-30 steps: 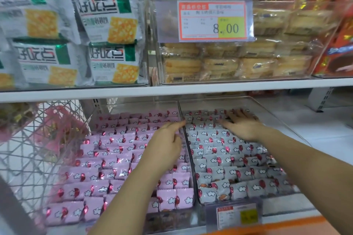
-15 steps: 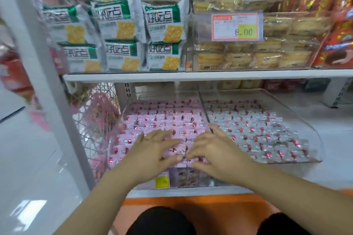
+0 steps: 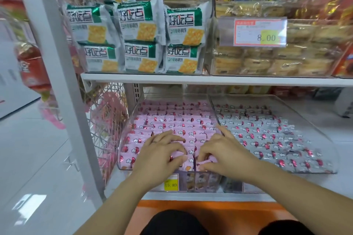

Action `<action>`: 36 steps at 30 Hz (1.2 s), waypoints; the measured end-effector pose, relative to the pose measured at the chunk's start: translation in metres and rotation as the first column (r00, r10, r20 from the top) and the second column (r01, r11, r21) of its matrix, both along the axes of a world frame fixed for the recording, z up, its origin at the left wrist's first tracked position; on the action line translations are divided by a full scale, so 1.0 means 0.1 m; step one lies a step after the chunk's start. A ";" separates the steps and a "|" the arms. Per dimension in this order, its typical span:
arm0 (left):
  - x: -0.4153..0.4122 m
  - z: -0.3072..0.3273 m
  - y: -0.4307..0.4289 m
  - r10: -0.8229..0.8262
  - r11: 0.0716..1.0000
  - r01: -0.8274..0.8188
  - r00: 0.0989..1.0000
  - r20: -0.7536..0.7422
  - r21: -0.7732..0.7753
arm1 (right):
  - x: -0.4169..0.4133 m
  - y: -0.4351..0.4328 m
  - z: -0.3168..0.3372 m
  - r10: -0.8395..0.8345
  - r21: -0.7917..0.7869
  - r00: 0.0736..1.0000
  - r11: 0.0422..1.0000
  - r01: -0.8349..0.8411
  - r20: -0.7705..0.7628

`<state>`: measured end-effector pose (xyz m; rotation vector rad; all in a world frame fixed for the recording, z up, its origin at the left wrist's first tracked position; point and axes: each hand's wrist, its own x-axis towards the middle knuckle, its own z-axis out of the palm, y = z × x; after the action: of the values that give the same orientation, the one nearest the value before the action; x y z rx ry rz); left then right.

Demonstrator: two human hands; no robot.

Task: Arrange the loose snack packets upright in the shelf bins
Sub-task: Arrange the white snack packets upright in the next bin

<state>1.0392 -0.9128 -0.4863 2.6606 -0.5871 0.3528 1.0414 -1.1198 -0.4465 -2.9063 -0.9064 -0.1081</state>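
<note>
Two clear shelf bins sit side by side on the lower shelf. The left bin holds rows of small pink snack packets; the right bin holds silver-grey packets of the same kind. Both my hands are at the front of the pink bin. My left hand has its fingers curled over a pink packet, pinching it against the thumb. Close beside it, my right hand pinches another pink packet near the divider between the bins. The packets under both palms are hidden.
Above, a white shelf carries green-and-white cracker bags and a clear bin of wrapped cakes with an 8.00 price tag. A white upright post and a wire rack stand left. A yellow price label marks the bin front.
My hands came back from the rear of the two bins to the front of the pink bin, side by side. The view pulled back and shifted left.
</note>
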 end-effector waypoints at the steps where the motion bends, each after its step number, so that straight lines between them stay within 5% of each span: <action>1: 0.00 0.01 -0.02 0.014 1.000 -0.014 1.000 -0.006 -0.004 | 0.01 0.00 0.01 -0.003 -0.005 1.000 1.000 0.003 -0.019; 5: -0.04 0.06 -0.07 0.008 0.999 -0.011 0.998 -0.057 -0.042 | 0.04 0.04 0.12 -0.017 0.045 0.994 0.999 0.021 -0.104; 8: -0.04 0.12 0.03 0.019 0.998 -0.019 1.000 -0.003 -0.065 | 0.00 0.09 0.18 -0.077 0.199 0.997 0.977 0.078 -0.013; 10: -0.01 0.15 0.13 0.125 0.989 -0.131 0.988 0.090 0.070 | -0.04 0.18 0.13 -0.121 0.113 0.993 0.986 0.121 -0.013; 14: 0.06 0.09 0.17 0.275 0.936 -0.248 0.958 -0.077 0.251 | -0.03 0.43 -0.11 -0.182 -0.117 0.978 0.978 0.170 -0.102; 27: 0.06 0.16 0.16 0.293 0.921 -0.212 0.929 -0.225 0.326 | 0.12 0.47 0.03 -0.232 -0.264 0.934 0.951 0.160 -0.270; 32: 0.19 0.22 0.16 0.301 0.941 -0.273 0.945 -0.130 0.200 | 0.32 0.52 0.19 -0.249 -0.103 0.941 0.968 0.230 -0.228; 36: 0.48 0.24 0.12 0.307 0.935 -0.255 0.929 -0.205 0.245 | 0.58 0.63 0.03 -0.301 -0.132 0.927 0.952 0.277 -0.223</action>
<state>1.0874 -0.9003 -0.4618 2.9436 -0.1712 0.0416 1.0998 -1.0573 -0.4438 -3.0346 -0.4532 0.2711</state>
